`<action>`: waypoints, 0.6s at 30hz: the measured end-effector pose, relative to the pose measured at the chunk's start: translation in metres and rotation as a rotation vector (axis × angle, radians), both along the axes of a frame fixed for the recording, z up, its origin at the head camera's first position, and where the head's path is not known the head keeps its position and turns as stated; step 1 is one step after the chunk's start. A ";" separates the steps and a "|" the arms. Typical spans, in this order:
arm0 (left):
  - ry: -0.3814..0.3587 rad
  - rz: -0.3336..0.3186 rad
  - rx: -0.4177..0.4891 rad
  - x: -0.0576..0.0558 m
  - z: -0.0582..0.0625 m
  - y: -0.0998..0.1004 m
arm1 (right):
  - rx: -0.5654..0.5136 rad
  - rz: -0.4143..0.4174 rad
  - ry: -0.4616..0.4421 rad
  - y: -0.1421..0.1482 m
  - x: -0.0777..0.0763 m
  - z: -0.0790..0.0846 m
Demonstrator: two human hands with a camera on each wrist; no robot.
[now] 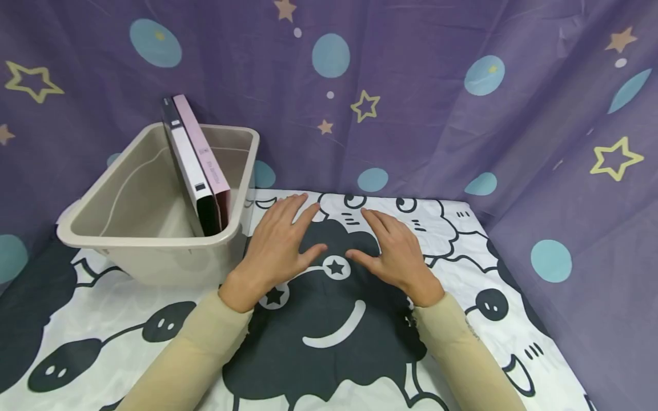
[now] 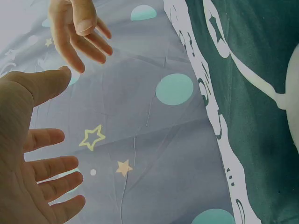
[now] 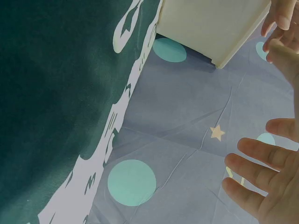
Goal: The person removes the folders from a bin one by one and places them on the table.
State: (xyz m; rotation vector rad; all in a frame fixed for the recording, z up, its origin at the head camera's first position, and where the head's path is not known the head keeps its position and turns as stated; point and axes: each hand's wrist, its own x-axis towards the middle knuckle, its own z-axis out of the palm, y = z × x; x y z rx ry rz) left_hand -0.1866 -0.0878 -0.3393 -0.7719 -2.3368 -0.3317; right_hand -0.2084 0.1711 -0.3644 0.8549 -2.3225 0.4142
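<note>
Both hands hover over the printed cloth with nothing in them, palms facing each other and fingers spread. In the head view my left hand is just right of a beige plastic bin. My right hand sits a little further right, thumb toward the left thumb. Two binders lean inside the bin, a black one with a white spine and a pink one, their upper ends above the far rim. In the left wrist view the left fingers are extended; the right wrist view shows the right fingers likewise.
A cloth with black and white cartoon sheep covers the surface under the hands. Behind and to the right hangs a purple curtain with stars and blue dots. The bin stands at the left, close to the curtain.
</note>
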 end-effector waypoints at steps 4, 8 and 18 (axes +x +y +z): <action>0.016 -0.011 0.012 0.000 0.002 0.001 | -0.007 0.008 0.006 -0.001 -0.001 0.002; 0.025 -0.021 0.025 0.001 0.003 0.000 | -0.011 0.005 -0.001 -0.003 -0.002 0.004; 0.048 -0.025 0.031 0.007 0.011 -0.007 | -0.014 -0.007 -0.010 -0.007 -0.003 0.007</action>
